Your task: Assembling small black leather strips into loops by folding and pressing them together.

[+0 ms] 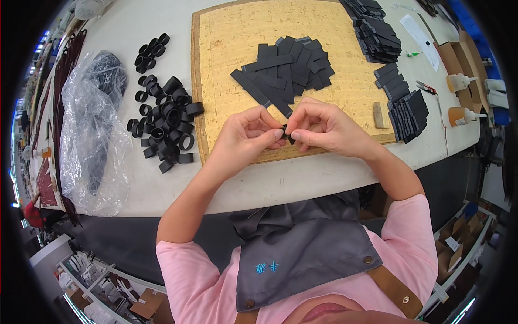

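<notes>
My left hand point(249, 132) and my right hand point(325, 127) meet over the near edge of the yellow board. Both pinch one small black strip point(285, 130) between thumb and fingers. It seems bent into a curve, though my fingertips hide most of it. Just beyond my hands, flat black strips point(286, 67) lie fanned out in an overlapping heap. Left of the board, a pile of black rings point(171, 117) made of similar-looking bands spreads over the table, with a smaller cluster of rings point(151, 52) behind it.
The board point(221, 65) lies on a white table point(237, 189). Stacked black strips point(410, 116) line its right side, near a small block point(381, 115), red-handled snips point(426, 87) and two squeeze bottles point(463, 116). Clear plastic wrap point(89, 140) covers a dark bundle at far left.
</notes>
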The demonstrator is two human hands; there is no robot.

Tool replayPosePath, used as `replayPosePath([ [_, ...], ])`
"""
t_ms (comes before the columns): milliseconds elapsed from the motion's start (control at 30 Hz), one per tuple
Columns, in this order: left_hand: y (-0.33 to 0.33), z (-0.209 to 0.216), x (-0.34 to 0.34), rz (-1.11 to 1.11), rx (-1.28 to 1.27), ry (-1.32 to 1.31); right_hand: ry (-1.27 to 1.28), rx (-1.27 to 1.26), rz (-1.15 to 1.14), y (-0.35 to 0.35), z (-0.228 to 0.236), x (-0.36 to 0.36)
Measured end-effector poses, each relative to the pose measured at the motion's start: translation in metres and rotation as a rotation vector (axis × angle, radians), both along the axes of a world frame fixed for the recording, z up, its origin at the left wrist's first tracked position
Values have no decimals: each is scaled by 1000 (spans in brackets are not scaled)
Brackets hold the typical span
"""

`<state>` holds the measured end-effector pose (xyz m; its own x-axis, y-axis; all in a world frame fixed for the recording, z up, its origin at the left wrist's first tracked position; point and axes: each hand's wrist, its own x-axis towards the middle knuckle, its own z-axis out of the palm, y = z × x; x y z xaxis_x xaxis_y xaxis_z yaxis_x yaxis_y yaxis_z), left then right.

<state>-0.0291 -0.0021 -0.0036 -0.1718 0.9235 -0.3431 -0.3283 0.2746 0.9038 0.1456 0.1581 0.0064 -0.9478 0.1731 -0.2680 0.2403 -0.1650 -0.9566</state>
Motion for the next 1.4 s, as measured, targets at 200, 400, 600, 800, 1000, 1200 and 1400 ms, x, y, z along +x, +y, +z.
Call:
replayPosePath([
  [200, 0, -2, -2, 21, -39, 6, -60, 157, -51, -4, 3, -3],
  [400, 2, -2, 0, 52, -61, 27, -72, 137, -108, -6, -3, -5],
  [600, 1, 0, 0, 37, -66, 57, -52, 106, -122, -6, -6, -7],
  [800, 1, 0, 0, 22, -78, 63, -32, 54, -120, -4, -9, -7],
  [1000, 2, 1, 0, 16, -69, 69, -33, 27, -120, -3, -10, -7],
  [1200, 2, 2, 0, 18, -75, 83, -32, 19, -110, -3, -9, -8],
  [1400, 2, 2, 1, 17, -72, 88, -37, 18, -105, -2, -8, -8],
])
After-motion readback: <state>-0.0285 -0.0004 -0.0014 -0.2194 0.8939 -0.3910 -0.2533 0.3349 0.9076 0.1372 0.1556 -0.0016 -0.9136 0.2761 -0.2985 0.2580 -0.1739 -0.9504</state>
